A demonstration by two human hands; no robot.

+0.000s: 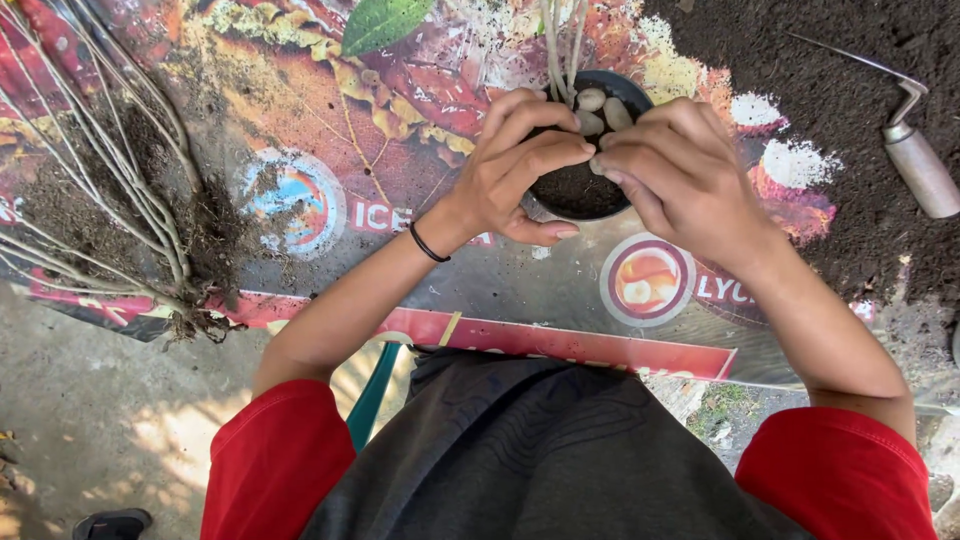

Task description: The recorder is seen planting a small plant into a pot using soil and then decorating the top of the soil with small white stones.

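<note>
A small black pot (585,195) with dark soil stands on a printed plastic sheet (330,120). Pale stems (560,40) rise from it and a few smooth pale pebbles (600,108) lie on the soil at its far side. My left hand (515,165) curls over the pot's left rim, fingers bent inward over the soil, a black band on the wrist. My right hand (680,170) curls over the right rim, its fingertips meeting those of the left above the soil. Whether either pinches a pebble is hidden.
A bundle of bare-rooted pale cuttings (120,200) lies on the sheet at left with loose soil. A heap of dark soil (850,120) fills the top right, with a metal-handled trowel (915,160) on it. A green leaf (385,22) lies at top. Concrete floor (100,420) lower left.
</note>
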